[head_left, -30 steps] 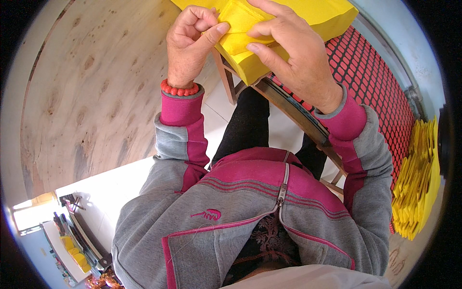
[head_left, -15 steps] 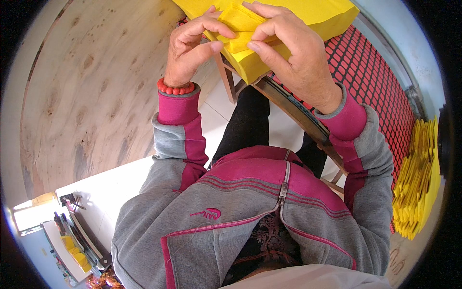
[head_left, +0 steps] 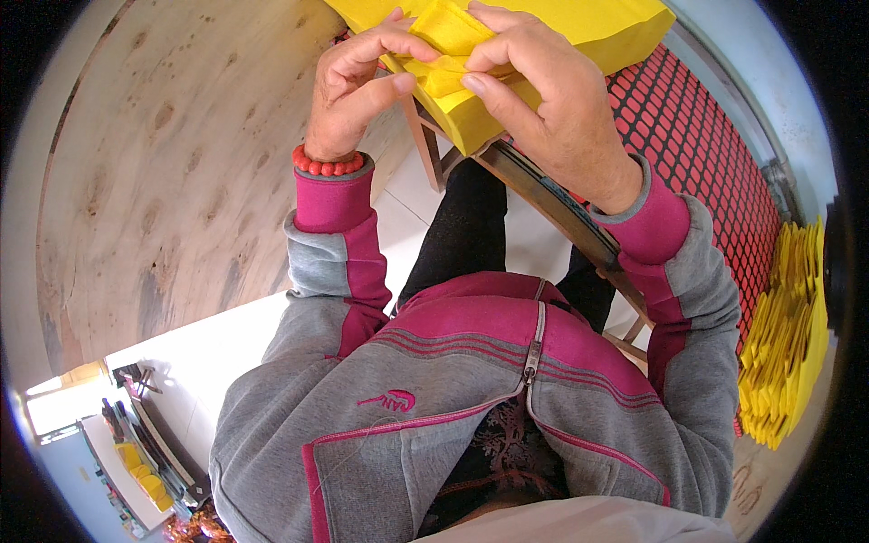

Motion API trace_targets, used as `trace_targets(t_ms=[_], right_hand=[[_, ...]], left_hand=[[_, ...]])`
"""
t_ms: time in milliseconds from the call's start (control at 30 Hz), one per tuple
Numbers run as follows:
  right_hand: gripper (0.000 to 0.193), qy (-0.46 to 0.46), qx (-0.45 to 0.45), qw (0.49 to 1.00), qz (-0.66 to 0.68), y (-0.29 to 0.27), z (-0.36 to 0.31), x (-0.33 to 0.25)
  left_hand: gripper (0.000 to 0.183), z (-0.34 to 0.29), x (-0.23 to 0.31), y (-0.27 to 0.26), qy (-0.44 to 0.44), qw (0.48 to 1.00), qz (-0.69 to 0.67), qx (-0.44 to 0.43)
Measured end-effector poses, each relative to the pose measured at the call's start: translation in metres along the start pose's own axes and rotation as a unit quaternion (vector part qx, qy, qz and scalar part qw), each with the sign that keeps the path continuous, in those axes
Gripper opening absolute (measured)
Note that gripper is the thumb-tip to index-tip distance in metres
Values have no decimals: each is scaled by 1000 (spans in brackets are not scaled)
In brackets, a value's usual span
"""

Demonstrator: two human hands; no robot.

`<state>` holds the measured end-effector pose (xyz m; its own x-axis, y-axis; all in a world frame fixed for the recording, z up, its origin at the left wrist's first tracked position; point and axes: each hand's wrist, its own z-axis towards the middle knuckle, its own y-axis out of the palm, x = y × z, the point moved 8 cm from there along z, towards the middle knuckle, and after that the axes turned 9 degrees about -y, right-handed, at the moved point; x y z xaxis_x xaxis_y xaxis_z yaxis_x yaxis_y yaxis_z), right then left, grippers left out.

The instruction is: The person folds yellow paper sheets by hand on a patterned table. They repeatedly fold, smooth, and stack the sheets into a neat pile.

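A small folded piece of yellow cloth (head_left: 448,29) is between my two hands at the top of the view. My left hand (head_left: 348,95), with a red bead bracelet at the wrist, grips its left side; the index fingertip presses on the fold and the thumb stands a little apart. My right hand (head_left: 557,109) pinches its right edge between thumb and forefinger. Fingers behind the cloth are partly hidden. Under my hands lies a larger yellow sheet (head_left: 606,27), its front corner hanging over the edge of the seat.
A wooden panel (head_left: 172,172) fills the left. The red and black patterned surface (head_left: 697,127) runs down the right, with a stack of folded yellow cloth pieces (head_left: 783,335) at its near end. A wooden frame rail (head_left: 543,204) passes below my right hand.
The folded cloth has bent and bunched slightly between my fingers. My right fingertips have shifted a little to the left; my left hand has barely moved.
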<state>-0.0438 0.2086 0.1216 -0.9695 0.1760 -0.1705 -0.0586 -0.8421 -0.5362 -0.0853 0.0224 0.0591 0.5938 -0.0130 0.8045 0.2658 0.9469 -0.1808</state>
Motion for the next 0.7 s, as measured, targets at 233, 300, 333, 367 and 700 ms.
trace_targets(t_ms=[233,300,333,367,700], right_hand=[[14,13,18,1000,14,-1,-1,2],[15,18,26,999,18,-3,-1,1],[16,38,37,998,34,-5,-2,3],[16,59,47,996,51,-6,-4,5],[15,-49,28,998,-8,-6,3,-5]], left_hand=[[18,-2,-6,-3,-16,999,14,32],[14,-3,-9,-6,-29,998,8,56],[13,-4,-12,-7,-36,997,-10,73],[12,-4,-14,-8,-43,995,-27,90],[12,-4,-18,-8,-73,986,-65,136]])
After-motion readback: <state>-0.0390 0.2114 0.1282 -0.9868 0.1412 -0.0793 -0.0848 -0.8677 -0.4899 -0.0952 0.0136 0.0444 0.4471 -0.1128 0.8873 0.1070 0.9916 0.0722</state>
